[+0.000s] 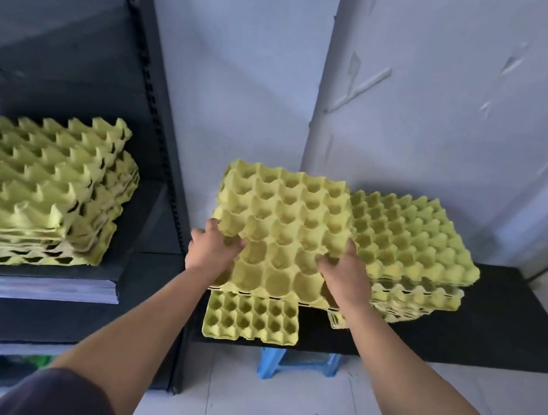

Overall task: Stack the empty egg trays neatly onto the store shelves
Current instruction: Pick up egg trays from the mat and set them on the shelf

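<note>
I hold a yellow-green egg tray (pixel 284 222), lifted above the black table (pixel 493 320). My left hand (pixel 214 248) grips its left edge and my right hand (pixel 343 274) grips its right side, fingers curled into the cups. Directly below it lies another tray (pixel 251 322) on the table. To the right stands a pile of trays (pixel 413 245). On the dark shelf (pixel 49 283) at the left sits a stack of the same trays (pixel 37 185), somewhat uneven.
A black slotted upright of the shelf unit (pixel 166 146) stands between the shelf and the table. A blue plastic stool (pixel 298 362) sits under the table on the white tiled floor. A pale wall runs behind.
</note>
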`<state>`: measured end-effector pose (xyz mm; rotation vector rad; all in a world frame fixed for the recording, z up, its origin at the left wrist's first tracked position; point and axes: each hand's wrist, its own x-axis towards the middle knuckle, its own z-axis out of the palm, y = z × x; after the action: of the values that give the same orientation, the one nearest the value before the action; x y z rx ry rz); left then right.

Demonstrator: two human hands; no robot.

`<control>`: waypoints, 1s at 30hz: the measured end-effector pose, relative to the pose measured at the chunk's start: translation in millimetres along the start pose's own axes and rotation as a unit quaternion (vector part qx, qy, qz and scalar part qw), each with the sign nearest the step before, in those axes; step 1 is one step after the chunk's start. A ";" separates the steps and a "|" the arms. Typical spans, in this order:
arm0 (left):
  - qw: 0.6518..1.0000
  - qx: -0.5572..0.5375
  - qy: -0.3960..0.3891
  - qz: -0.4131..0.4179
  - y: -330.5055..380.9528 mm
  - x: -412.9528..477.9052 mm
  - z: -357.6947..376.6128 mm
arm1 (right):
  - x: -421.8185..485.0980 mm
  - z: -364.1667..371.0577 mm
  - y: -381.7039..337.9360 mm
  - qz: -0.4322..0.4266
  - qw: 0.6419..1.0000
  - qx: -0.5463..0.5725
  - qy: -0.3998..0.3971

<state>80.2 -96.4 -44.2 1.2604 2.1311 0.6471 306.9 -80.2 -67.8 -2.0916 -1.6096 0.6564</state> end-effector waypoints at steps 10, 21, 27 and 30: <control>0.993 -0.042 0.102 0.051 36.7 -139.6 -47.9 | -85.8 -98.7 11.4 -0.082 0.994 0.033 0.061; 0.958 -0.052 0.253 0.127 66.0 -211.6 -177.1 | -142.8 -163.9 -91.6 -0.209 0.958 0.171 0.094; 0.937 -0.065 0.320 0.122 33.7 -220.5 -272.7 | -173.8 -154.3 -191.6 -0.282 0.936 0.197 0.079; 0.931 -0.079 0.336 0.117 4.4 -215.9 -323.9 | -191.1 -139.5 -246.2 -0.319 0.927 0.186 0.070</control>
<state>-55.3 -324.4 240.7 1.3379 2.3899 1.5018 158.5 -211.5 210.2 -1.2117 -1.7746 0.5129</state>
